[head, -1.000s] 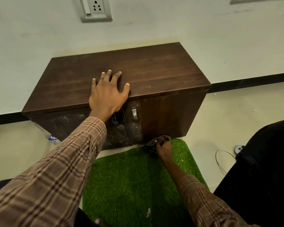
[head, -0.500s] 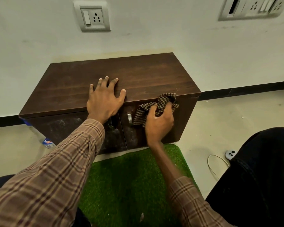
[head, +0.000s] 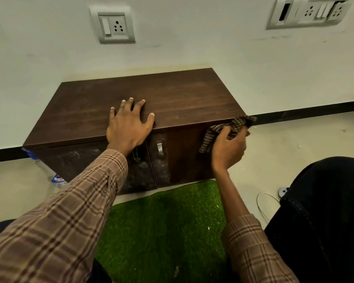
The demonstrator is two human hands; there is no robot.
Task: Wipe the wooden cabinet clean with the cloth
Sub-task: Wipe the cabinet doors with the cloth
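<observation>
Cloth (head: 229,129) in right hand (head: 228,149) touches cabinet (head: 172,99) corner.

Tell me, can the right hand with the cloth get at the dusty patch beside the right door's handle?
Probably yes: the right hand already holds the checked cloth against that door, nothing between it and the handle.

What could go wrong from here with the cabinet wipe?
1. The cloth sits at the cabinet's top right front corner, so the right hand may skip the dusty patches on the doors.
2. The left hand lies flat on the top; wood under it stays unwiped unless it moves.
3. A loose end of the cloth hangs below the grip and could snag the door handle.
</observation>
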